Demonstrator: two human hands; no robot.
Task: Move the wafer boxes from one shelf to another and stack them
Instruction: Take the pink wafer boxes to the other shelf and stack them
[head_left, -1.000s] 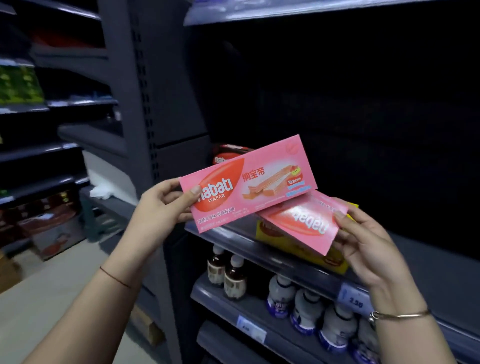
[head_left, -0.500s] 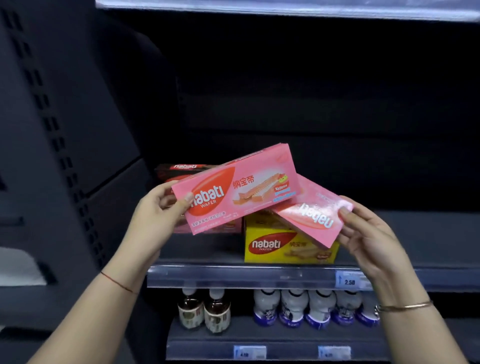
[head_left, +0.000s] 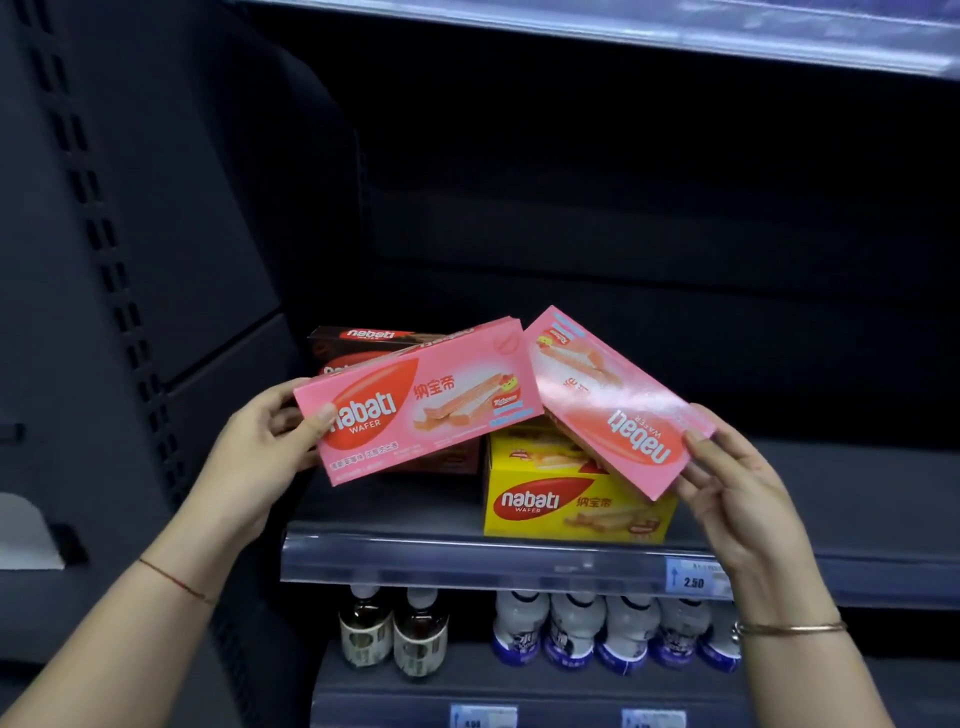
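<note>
A: Where are the 2 pink boxes?

B: Both are in the air in front of the shelf (head_left: 467, 564). The left hand (head_left: 260, 457) pinches the left box (head_left: 431, 410) by its left end, thumb on the printed face and fingers behind. The right hand (head_left: 737, 499) pinches the right box (head_left: 613, 410) at its lower end. That box is tilted with its logo upside down, above the yellow box (head_left: 571, 504). I can't tell whether the 2 touch.

A: So the step is setting them down?

B: I judge so. The right box looks bound for the yellow box, and the left box perhaps for the brown box (head_left: 363, 338) behind it.

A: How should it be done well?

B: Place 1 box at a time. Turn the right box until its logo reads like the yellow one's, level it, line up the long edges and lower it flat. Then slide the fingers out sideways. The pink boxes' near corners are just beside each other, so keep them from knocking. An end grip lets a box pivot, so keep fingers underneath until it is seated.
</note>
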